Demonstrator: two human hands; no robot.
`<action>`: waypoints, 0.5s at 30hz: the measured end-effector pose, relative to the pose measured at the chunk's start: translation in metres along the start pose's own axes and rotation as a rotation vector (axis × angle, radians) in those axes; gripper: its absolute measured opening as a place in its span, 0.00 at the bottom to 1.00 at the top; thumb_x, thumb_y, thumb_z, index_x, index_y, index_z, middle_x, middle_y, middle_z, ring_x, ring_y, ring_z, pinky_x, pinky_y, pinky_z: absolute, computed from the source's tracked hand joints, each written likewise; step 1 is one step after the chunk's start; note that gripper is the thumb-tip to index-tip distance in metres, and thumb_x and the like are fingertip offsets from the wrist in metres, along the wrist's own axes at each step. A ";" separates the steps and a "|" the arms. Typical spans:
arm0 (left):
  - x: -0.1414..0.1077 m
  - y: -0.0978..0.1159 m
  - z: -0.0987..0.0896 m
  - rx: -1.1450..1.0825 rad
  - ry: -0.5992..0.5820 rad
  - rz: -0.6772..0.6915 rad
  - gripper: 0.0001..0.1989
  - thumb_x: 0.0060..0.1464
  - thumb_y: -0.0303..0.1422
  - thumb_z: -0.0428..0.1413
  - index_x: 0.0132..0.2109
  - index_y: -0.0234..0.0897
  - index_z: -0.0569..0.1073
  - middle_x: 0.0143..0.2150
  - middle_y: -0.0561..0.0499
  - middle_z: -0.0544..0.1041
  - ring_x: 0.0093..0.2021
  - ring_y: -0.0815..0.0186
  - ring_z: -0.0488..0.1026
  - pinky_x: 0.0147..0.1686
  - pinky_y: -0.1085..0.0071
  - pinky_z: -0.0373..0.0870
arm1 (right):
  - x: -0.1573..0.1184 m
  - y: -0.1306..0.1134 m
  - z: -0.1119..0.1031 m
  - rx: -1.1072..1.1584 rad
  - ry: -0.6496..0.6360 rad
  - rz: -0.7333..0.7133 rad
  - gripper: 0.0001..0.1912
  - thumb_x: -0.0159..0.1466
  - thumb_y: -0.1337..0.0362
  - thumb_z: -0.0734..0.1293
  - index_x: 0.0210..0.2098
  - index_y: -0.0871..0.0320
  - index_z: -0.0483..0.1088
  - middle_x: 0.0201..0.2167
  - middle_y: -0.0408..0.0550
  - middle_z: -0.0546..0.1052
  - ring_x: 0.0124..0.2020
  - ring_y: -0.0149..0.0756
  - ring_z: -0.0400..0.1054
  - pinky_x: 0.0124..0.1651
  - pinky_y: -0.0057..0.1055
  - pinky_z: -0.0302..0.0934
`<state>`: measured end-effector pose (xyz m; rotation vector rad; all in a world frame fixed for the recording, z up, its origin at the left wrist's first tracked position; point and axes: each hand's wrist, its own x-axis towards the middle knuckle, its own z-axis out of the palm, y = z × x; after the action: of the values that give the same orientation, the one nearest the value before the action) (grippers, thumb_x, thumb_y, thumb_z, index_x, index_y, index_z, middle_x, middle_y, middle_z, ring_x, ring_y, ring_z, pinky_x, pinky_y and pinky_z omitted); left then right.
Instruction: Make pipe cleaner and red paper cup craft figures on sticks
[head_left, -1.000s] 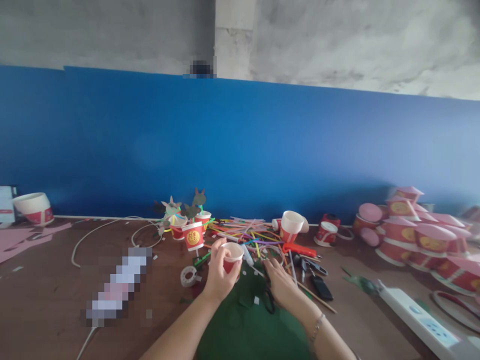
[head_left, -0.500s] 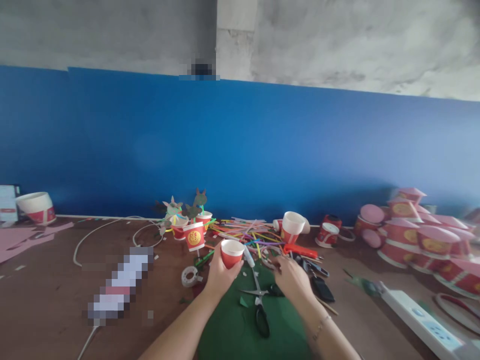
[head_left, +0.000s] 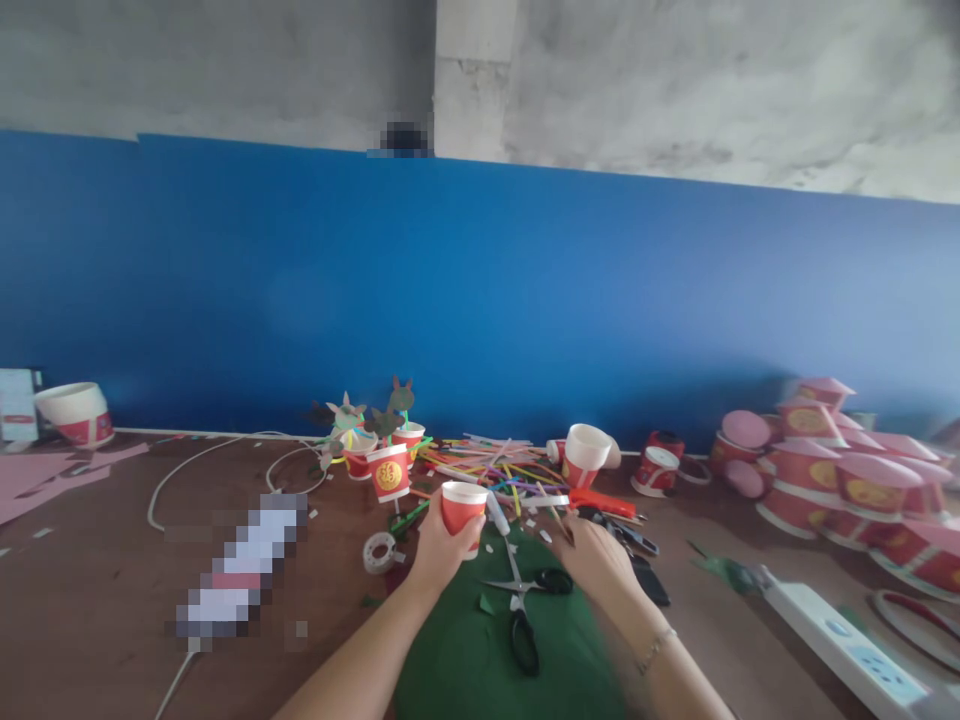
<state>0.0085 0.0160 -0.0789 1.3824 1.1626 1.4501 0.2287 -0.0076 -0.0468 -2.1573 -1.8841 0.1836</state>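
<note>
Cup: a red-and-white paper cup [head_left: 461, 508], upright with its mouth up, over the far left part of the green sheet [head_left: 465, 675]; whether its base touches anything I cannot tell.
Left hand: the left hand [head_left: 441, 550] wraps the cup's side, thumb across the front, fingers behind.
Right hand: the right hand [head_left: 596, 555] is low, fingers bent together beside a thin stick [head_left: 550, 508]; it seems to pinch it, but the fingertips are too unclear to be sure.
Scissors: the scissors [head_left: 518, 586] lie spread on the sheet, between the two forearms.
Cup grip: light, even pressure suits it best, as a thin paper wall would likely dent under the thumb.
Stick handling: a pinch near one end, lifted straight up, should avoid dragging the coloured straws [head_left: 480, 458] just beyond.
Care: the right wrist is best kept clear of the open blades; closing them first would be safer.
</note>
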 end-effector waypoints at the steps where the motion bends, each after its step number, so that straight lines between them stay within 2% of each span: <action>1: 0.001 -0.001 0.000 -0.001 0.001 -0.012 0.24 0.42 0.38 0.62 0.47 0.33 0.69 0.38 0.46 0.76 0.36 0.62 0.72 0.39 0.65 0.69 | 0.001 -0.001 0.000 0.059 -0.006 -0.018 0.15 0.63 0.59 0.57 0.25 0.58 0.70 0.29 0.53 0.76 0.31 0.42 0.70 0.29 0.30 0.50; 5: 0.002 -0.008 0.001 -0.019 0.008 -0.031 0.25 0.41 0.39 0.63 0.47 0.33 0.70 0.37 0.46 0.77 0.35 0.62 0.73 0.39 0.66 0.69 | 0.000 -0.007 -0.003 0.520 -0.103 -0.092 0.23 0.61 0.53 0.58 0.15 0.58 0.66 0.13 0.44 0.64 0.19 0.32 0.59 0.25 0.28 0.48; 7: 0.002 -0.009 0.001 -0.023 0.002 -0.041 0.25 0.42 0.40 0.63 0.47 0.33 0.70 0.38 0.45 0.77 0.36 0.61 0.73 0.39 0.66 0.69 | -0.002 -0.010 -0.007 0.828 -0.147 -0.103 0.25 0.61 0.50 0.57 0.14 0.58 0.64 0.10 0.40 0.57 0.16 0.29 0.52 0.22 0.27 0.45; 9: 0.002 -0.008 0.001 -0.015 -0.025 -0.045 0.25 0.42 0.40 0.62 0.47 0.32 0.70 0.39 0.44 0.77 0.37 0.60 0.73 0.40 0.65 0.69 | -0.005 -0.011 -0.008 1.091 -0.189 -0.061 0.24 0.60 0.49 0.57 0.15 0.57 0.61 0.10 0.37 0.55 0.14 0.26 0.48 0.20 0.26 0.43; 12: 0.001 -0.005 0.001 -0.018 -0.079 -0.026 0.25 0.43 0.39 0.62 0.48 0.33 0.69 0.41 0.43 0.77 0.39 0.60 0.73 0.42 0.65 0.69 | -0.006 -0.008 -0.004 1.271 -0.270 0.075 0.21 0.57 0.50 0.64 0.16 0.56 0.58 0.10 0.37 0.57 0.13 0.25 0.46 0.17 0.25 0.39; 15: 0.000 -0.004 0.001 -0.045 -0.094 -0.008 0.25 0.44 0.37 0.62 0.49 0.33 0.68 0.42 0.44 0.76 0.40 0.60 0.72 0.43 0.65 0.68 | -0.002 -0.005 -0.001 1.376 -0.339 0.127 0.20 0.56 0.53 0.67 0.17 0.54 0.54 0.10 0.35 0.54 0.12 0.24 0.44 0.15 0.24 0.40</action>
<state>0.0094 0.0174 -0.0825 1.3979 1.0691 1.3826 0.2243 -0.0094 -0.0447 -1.2423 -1.0556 1.4282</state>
